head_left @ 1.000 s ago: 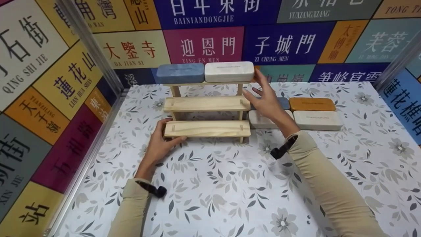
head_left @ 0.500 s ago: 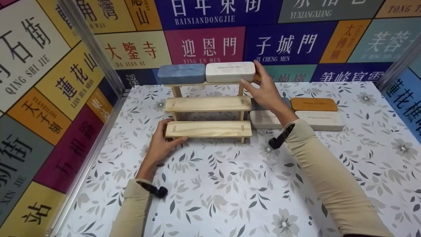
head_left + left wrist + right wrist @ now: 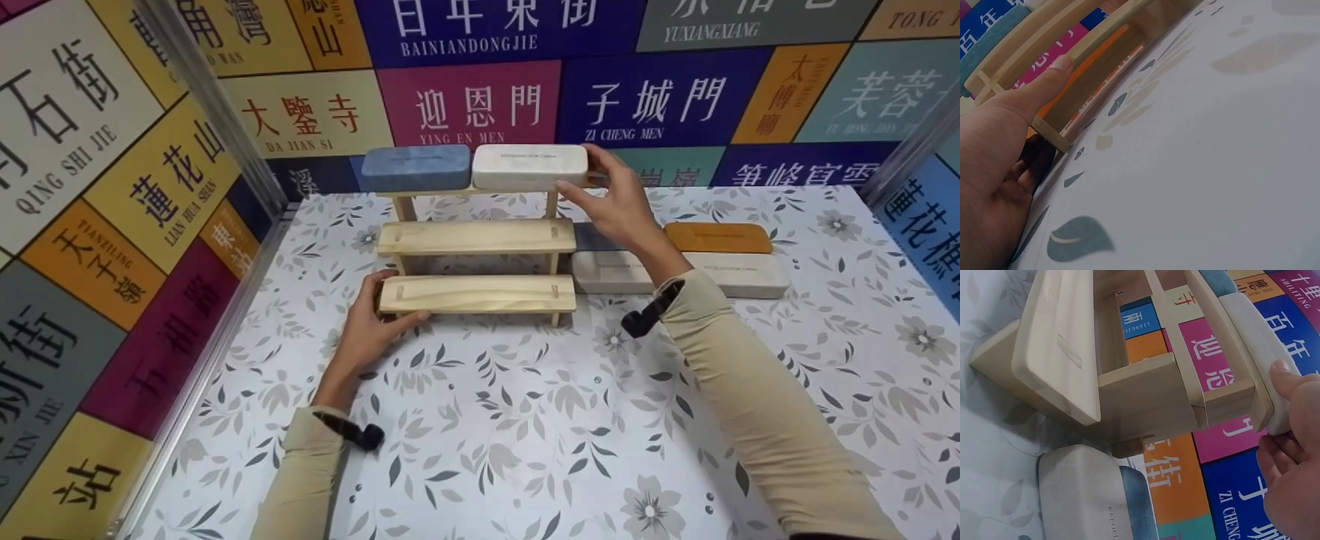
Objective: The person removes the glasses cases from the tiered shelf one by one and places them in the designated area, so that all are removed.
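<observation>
A three-tier wooden display rack point(image 3: 476, 292) stands on the table. On its top tier a blue glasses case point(image 3: 415, 169) sits at the left and a white glasses case point(image 3: 529, 168) at the right, end to end. My right hand point(image 3: 619, 206) pinches the white case's right end, thumb in front and fingers behind; the right wrist view shows this thumb point(image 3: 1286, 379) on the case. My left hand point(image 3: 367, 322) grips the left end of the rack's bottom tier, thumb along the front edge. In the left wrist view, its fingers are partly hidden behind the rack's end.
Right of the rack lie an orange glasses case point(image 3: 718, 237), two white cases, one at the front right point(image 3: 750, 276), and a blue case partly hidden by my right hand. A sign-covered wall point(image 3: 469, 101) rises behind the table, another at the left.
My right thumb has risen from below the top tier onto the front of the white case. The white case has shifted very slightly right. My left hand keeps its place on the rack.
</observation>
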`<state>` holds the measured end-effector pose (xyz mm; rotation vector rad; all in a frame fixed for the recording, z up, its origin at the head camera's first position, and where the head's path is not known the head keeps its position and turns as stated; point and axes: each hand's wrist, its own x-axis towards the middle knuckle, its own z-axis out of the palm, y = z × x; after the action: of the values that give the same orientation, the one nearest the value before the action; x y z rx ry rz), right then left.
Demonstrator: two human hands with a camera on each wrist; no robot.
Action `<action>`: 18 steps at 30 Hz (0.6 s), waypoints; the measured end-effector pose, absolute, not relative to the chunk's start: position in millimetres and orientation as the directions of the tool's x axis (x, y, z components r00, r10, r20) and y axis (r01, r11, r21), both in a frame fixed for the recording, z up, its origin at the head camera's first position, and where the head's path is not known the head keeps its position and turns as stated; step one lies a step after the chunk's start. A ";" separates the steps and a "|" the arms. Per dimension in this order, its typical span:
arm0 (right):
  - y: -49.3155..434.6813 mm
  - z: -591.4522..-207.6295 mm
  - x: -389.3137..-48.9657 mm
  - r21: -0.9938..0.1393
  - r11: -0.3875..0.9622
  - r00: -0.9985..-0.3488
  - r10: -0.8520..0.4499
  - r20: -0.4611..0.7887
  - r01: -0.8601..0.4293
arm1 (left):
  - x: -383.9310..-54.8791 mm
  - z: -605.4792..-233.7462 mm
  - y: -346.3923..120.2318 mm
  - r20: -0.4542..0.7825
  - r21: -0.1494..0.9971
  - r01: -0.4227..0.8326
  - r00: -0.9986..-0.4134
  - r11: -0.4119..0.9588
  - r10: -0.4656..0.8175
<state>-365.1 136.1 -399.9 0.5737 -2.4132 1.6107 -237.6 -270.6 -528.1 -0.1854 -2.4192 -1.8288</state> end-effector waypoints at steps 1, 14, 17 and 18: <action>137.0 -401.1 -365.2 -0.845 0.325 -0.903 -0.213 0.373 -0.425 | -237.4 -528.2 -270.6 0.158 0.949 0.162 -0.987 0.269 0.037; 155.4 -406.6 -351.8 -0.909 0.142 -0.912 -0.190 0.364 -0.392 | -238.0 -529.3 -270.3 0.158 0.948 0.160 -0.987 0.276 0.031; 161.2 -407.8 -346.1 -0.923 0.100 -0.918 -0.189 0.350 -0.372 | -238.2 -528.8 -270.3 0.152 0.948 0.153 -0.988 0.281 0.026; 163.1 -408.5 -344.3 -0.926 0.087 -0.919 -0.188 0.348 -0.368 | -238.4 -529.0 -270.3 0.150 0.947 0.151 -0.988 0.283 0.025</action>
<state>-344.3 163.1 -408.5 0.5699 -2.2092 1.9516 -238.4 -270.3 -529.0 -0.1670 -2.4290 -1.8131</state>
